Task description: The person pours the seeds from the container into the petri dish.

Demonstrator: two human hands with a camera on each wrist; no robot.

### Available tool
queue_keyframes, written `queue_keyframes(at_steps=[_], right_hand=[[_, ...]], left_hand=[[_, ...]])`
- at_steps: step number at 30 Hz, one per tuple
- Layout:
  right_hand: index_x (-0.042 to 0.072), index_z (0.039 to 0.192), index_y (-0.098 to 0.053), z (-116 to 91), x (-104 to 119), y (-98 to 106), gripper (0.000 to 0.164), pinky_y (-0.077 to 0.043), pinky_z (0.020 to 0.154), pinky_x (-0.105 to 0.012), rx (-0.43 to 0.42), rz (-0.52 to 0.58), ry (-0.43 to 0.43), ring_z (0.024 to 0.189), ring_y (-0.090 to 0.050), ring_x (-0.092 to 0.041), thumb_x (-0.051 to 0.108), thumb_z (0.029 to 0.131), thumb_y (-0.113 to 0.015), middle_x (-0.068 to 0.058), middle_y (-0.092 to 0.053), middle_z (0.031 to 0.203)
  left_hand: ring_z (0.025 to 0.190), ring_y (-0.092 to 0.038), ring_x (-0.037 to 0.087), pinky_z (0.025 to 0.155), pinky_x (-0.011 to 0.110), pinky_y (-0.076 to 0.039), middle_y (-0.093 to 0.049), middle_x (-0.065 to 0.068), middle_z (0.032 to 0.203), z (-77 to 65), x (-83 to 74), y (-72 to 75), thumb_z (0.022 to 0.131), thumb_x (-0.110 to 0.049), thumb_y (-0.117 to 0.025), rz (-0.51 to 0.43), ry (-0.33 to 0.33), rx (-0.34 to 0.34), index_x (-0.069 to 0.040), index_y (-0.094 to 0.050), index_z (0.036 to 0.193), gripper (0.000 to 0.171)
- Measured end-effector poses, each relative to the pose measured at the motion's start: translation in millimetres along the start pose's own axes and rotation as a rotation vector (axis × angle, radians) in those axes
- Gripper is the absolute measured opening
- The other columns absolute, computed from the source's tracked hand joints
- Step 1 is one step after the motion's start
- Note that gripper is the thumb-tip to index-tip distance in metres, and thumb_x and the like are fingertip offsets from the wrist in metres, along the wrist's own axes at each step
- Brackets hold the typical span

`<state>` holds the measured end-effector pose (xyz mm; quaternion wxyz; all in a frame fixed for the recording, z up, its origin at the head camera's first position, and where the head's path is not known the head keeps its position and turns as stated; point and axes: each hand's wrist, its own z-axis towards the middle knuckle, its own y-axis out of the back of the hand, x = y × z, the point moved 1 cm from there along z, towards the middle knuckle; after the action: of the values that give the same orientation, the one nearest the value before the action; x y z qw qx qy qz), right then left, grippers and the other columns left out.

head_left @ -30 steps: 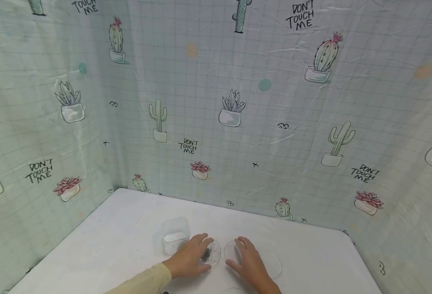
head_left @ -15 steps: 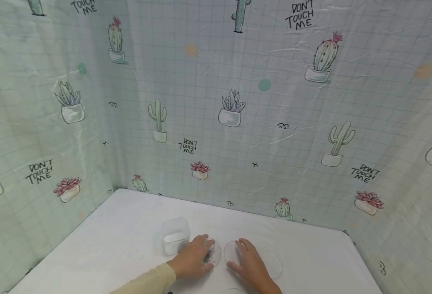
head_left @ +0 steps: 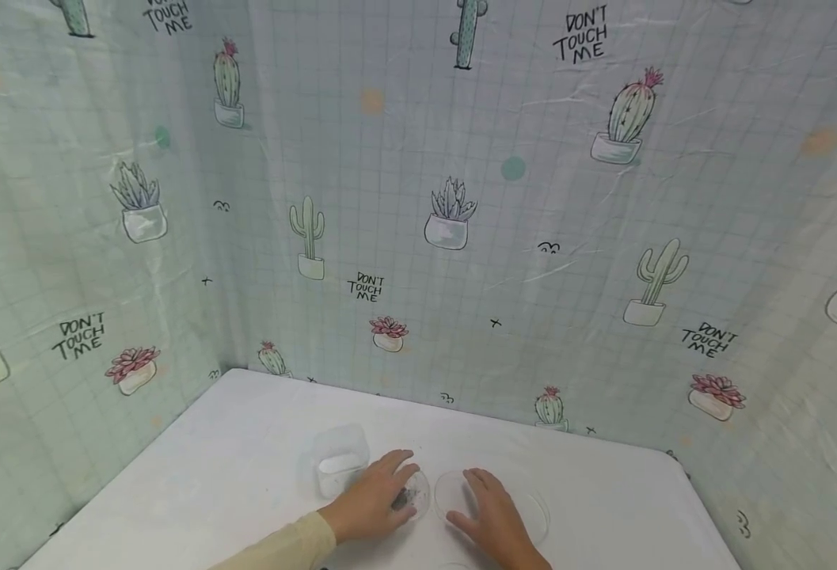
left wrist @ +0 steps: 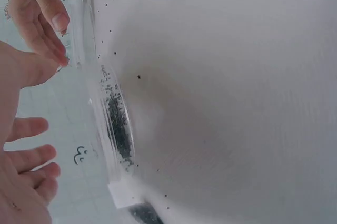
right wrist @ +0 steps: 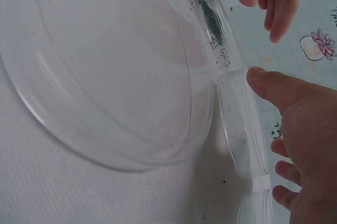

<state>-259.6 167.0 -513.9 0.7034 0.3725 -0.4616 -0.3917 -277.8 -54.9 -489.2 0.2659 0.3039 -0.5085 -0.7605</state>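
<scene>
My left hand (head_left: 374, 497) is beside a round clear petri dish (head_left: 422, 497) that holds dark, seed-like bits. Its fingers are loosely bent and spread over the near-left part of the dish. The left wrist view shows the dark bits (left wrist: 120, 129) heaped in the dish, with a gap between them and the fingers. My right hand (head_left: 495, 514) hovers with relaxed, parted fingers over a second clear dish (head_left: 448, 489) with no heap in it. In the right wrist view the right thumb (right wrist: 258, 79) overlaps that dish's rim.
A translucent plastic tub (head_left: 340, 442) stands left of my left hand. Another clear round dish (head_left: 542, 518) lies right of my right hand, and a large one (right wrist: 116, 145) is nearer me. Dark specks are scattered on the white table (head_left: 268, 427). A cactus-print curtain (head_left: 389, 158) surrounds it.
My left fingers have lifted and spread slightly over the dish. My right hand has shifted a little to the right and nearer me. The dishes and tub stay where they were.
</scene>
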Motion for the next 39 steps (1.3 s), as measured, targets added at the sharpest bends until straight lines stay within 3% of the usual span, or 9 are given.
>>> queue_keyframes(at_steps=[9,17,25,35,39], right_hand=[[0.008,0.122,-0.055,-3.9,-4.5,-1.8,0.072,-0.044,0.094,-0.054,0.004,-0.043,-0.025,0.115,-0.052,-0.032,0.053,0.069,-0.070,-0.013,-0.056,0.123],[0.007,0.123,-0.054,-5.4,-5.9,0.6,0.076,-0.042,0.096,-0.054,0.026,-0.037,-0.085,0.119,-0.048,-0.032,0.053,0.065,-0.073,-0.012,-0.052,0.127],[0.003,0.123,-0.053,-6.0,-7.2,2.4,0.084,-0.039,0.098,-0.057,0.077,-0.061,-0.094,0.122,-0.044,-0.037,0.056,0.062,-0.074,-0.015,-0.053,0.126],[0.001,0.122,-0.053,-4.2,-11.5,1.2,0.085,-0.035,0.101,-0.058,0.100,-0.055,-0.113,0.125,-0.041,-0.040,0.056,0.061,-0.074,-0.017,-0.054,0.126],[0.000,0.123,-0.053,-3.3,-14.1,0.8,0.087,-0.034,0.102,-0.059,0.103,-0.049,-0.128,0.126,-0.040,-0.040,0.057,0.060,-0.074,-0.018,-0.055,0.126]], left_hand=[[0.126,-0.044,0.022,0.103,0.043,-0.041,-0.048,0.005,0.134,-1.8,2.7,12.1,0.084,-0.040,-0.059,0.070,-0.021,-0.148,-0.016,-0.050,0.126,0.049],[0.127,-0.042,0.020,0.108,0.042,-0.036,-0.046,0.001,0.135,-3.7,12.7,21.0,0.084,-0.046,-0.058,0.086,0.047,-0.147,-0.018,-0.050,0.126,0.051],[0.126,-0.042,0.020,0.109,0.044,-0.032,-0.048,0.001,0.133,-7.6,25.0,25.6,0.081,-0.046,-0.062,0.085,0.084,-0.171,-0.018,-0.051,0.125,0.054],[0.119,-0.048,0.023,0.103,0.048,-0.036,-0.053,0.004,0.126,-14.2,38.8,32.1,0.075,-0.040,-0.068,0.139,0.077,-0.288,-0.014,-0.055,0.120,0.053],[0.119,-0.048,0.023,0.103,0.049,-0.036,-0.054,0.005,0.125,-17.8,45.7,33.9,0.073,-0.039,-0.069,0.139,0.104,-0.310,-0.015,-0.055,0.120,0.054]])
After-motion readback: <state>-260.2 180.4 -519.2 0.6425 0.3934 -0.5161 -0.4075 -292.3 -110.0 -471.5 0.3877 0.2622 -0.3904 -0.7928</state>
